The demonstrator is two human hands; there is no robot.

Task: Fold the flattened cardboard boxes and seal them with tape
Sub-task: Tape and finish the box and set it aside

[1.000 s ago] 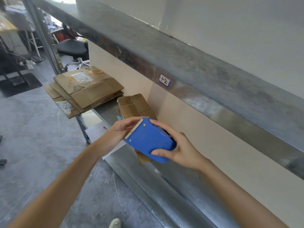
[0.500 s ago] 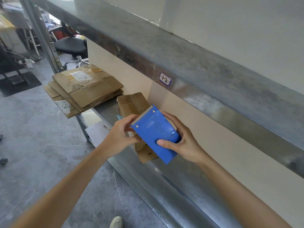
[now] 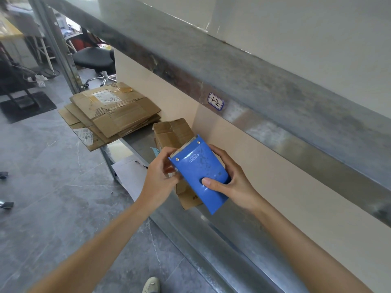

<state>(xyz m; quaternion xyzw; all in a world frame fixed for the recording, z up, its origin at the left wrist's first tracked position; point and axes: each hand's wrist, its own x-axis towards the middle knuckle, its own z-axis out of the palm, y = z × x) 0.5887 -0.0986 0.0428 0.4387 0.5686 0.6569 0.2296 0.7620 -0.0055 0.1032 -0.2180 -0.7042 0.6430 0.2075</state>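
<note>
At the front edge of a grey metal shelf (image 3: 135,144), the person holds a blue plastic hand-held tape dispenser (image 3: 201,172) above a small brown cardboard box (image 3: 172,132) that lies on the shelf against the pale back panel and looks already folded into shape. The right hand (image 3: 234,185) grips the dispenser's body, with the thumb (image 3: 211,182) pressed on its flat blue face and the other fingers curled round the far side. The left hand (image 3: 158,180) is at the dispenser's near-left corner, its fingers (image 3: 168,152) curled just below the toothed metal cutting edge (image 3: 184,148). They seem to pinch at something there, probably the loose tape end, but the dispenser hides it. The dispenser's long axis runs from its lower end close to the person up and away to the toothed edge, which points towards the box, so the box sits just beyond and beneath both hands and is partly covered by them. The left hand is nearer the toothed edge and would draw the tape out, while the right would steer the dispenser along the box's seam. A stack of flattened brown cardboard boxes (image 3: 114,111) waits further left along the shelf and overhangs its end, well apart from the hands.
</note>
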